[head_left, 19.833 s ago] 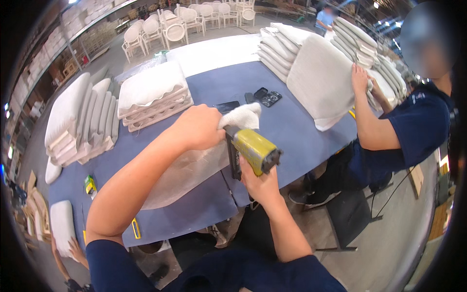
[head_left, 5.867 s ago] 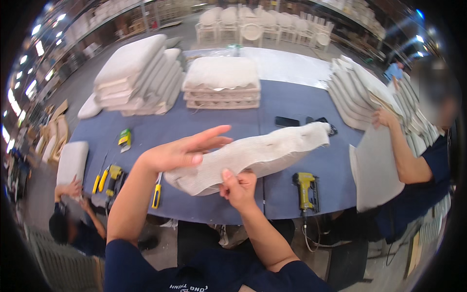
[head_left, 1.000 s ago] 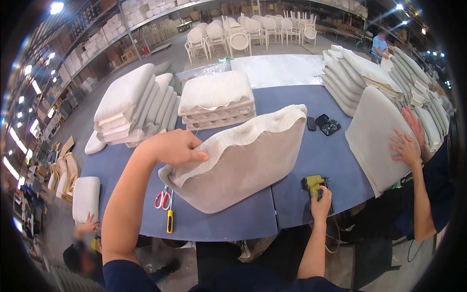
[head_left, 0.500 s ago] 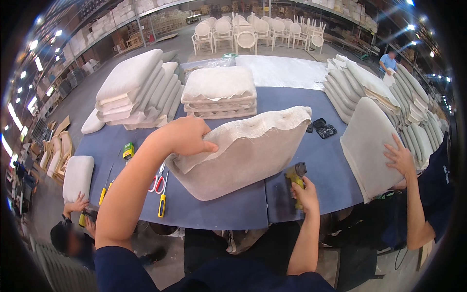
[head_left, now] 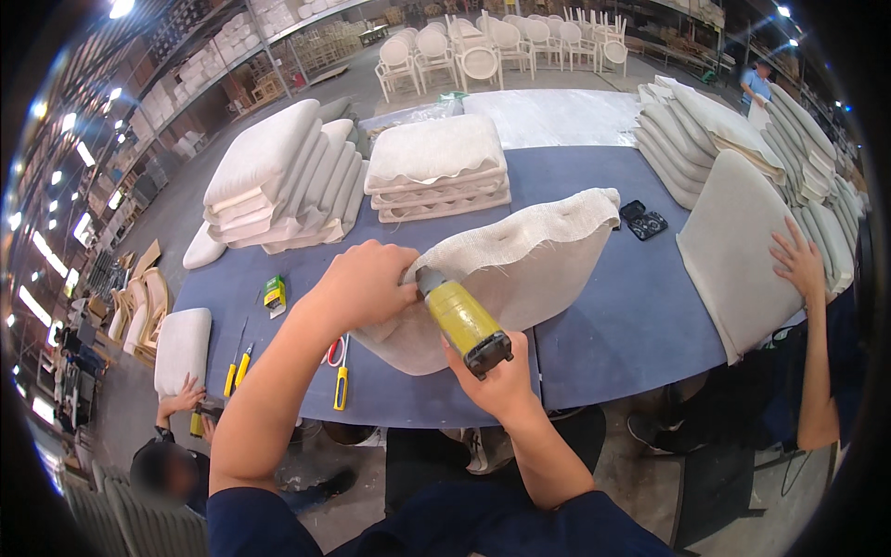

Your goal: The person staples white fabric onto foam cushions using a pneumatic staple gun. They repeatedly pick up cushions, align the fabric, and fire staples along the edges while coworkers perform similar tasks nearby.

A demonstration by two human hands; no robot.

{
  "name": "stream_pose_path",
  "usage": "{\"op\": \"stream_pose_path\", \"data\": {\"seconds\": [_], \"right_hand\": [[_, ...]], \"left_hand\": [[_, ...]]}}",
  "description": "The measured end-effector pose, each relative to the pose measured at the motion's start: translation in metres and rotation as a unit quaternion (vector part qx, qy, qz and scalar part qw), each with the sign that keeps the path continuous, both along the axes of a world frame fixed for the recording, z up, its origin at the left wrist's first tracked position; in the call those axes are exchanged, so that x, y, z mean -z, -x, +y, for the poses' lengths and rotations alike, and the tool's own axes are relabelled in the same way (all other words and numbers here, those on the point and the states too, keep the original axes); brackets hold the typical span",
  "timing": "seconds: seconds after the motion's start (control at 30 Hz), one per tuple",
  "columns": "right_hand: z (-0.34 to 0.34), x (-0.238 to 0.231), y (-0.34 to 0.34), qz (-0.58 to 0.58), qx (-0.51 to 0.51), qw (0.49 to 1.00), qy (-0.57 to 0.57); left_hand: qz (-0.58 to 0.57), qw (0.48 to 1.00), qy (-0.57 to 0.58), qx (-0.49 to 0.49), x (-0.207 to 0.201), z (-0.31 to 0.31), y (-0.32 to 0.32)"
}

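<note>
A beige chair seat cushion [head_left: 520, 278] with loose woven fabric along its upper edge lies tilted on the blue worktable [head_left: 631, 325]. My left hand [head_left: 364, 283] presses and grips the fabric at the cushion's left end. My right hand [head_left: 501, 376] holds a yellow staple gun [head_left: 461, 320], its nose set against the fabric right beside my left fingers.
Stacks of finished cushions [head_left: 278, 176] [head_left: 436, 167] sit at the table's far side. Yellow-handled scissors [head_left: 339, 371], screwdrivers [head_left: 237, 367] and a small green box [head_left: 274, 292] lie at left. Another person's hand [head_left: 796, 265] holds a cushion [head_left: 733, 241] at right. A person crouches at lower left [head_left: 176, 455].
My right hand has lifted the staple gun off the table and brought it up to the cushion's left edge, next to my left hand, which stays on the fabric.
</note>
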State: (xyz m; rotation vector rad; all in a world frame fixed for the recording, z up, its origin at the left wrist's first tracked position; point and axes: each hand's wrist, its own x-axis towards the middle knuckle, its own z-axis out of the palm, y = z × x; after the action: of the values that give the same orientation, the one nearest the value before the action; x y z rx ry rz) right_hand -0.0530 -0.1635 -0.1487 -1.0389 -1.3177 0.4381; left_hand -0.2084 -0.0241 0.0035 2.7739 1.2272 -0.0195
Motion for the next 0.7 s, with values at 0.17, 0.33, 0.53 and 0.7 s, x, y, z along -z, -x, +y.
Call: {"op": "stream_pose_path", "data": {"seconds": [0.17, 0.33, 0.53, 0.7], "right_hand": [[-0.009, 0.005, 0.006, -0.020, 0.018, 1.000, 0.009], [-0.015, 0.001, 0.009, -0.036, 0.026, 0.999, 0.016], [-0.022, -0.009, 0.009, -0.039, 0.020, 0.998, 0.040], [-0.027, -0.008, 0.007, -0.051, 0.012, 0.998, 0.044]], "left_hand": [[-0.015, 1.000, -0.024, -0.002, 0.002, -0.010, -0.002], [-0.037, 0.998, -0.049, 0.023, 0.011, -0.010, 0.004], [-0.053, 0.997, -0.049, 0.039, 0.011, -0.013, 0.006], [-0.051, 0.995, -0.056, 0.066, 0.015, -0.014, 0.007]]}}
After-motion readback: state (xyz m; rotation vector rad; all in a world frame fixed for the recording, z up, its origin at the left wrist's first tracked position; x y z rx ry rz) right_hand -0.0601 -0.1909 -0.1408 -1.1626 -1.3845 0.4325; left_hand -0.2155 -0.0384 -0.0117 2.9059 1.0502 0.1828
